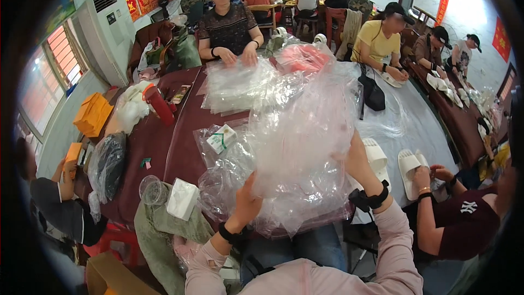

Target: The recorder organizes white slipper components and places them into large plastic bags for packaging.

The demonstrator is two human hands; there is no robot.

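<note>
A large, clear plastic bag [303, 136] is held up in front of me over the table. At its lower left edge my left hand [248, 203] grips it, thumb toward the plastic. My right hand [353, 158] is closed on its right edge, with the fingers partly hidden by the film. Beneath lie more crumpled clear bags [224, 177], spread over the dark red table. A small white and green packet [221, 138] rests on them, left of the held bag.
Across the table a person handles stacked clear bags [232, 84]; a red bundle [303, 57] lies beside them. White slippers [375, 155] sit at my right, where a neighbour holds another slipper [409, 172]. At left are a tissue pack [183, 199], plastic cup [154, 190] and red flask [158, 105].
</note>
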